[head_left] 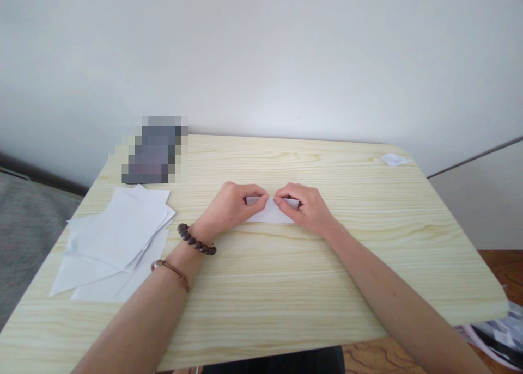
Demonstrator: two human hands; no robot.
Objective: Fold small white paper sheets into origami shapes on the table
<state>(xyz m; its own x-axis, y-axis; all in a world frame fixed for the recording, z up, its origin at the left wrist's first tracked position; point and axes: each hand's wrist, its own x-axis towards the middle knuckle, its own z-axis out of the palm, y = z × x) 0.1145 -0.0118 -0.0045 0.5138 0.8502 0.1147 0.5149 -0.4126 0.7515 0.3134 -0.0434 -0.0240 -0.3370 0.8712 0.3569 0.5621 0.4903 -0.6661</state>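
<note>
A strip of white paper (271, 213), which looks folded, is held between both hands over the middle of the table. My left hand (235, 204) pinches its upper edge between thumb and forefinger. Close beside it, my right hand (307, 206) pinches the same edge, with only a small gap between the two thumbs. Parts of the paper's two ends are hidden behind the fingers. A dark bead bracelet (196, 242) and a thin brown bangle (169, 270) are on my left wrist and forearm.
Several loose white sheets (118, 230) lie overlapping on the left of the light wooden table (286, 287). Behind them is a dark, pixelated rectangular object (151, 153). A small folded white paper (394, 159) sits at the far right corner. A white wall (286, 58) rises behind the table.
</note>
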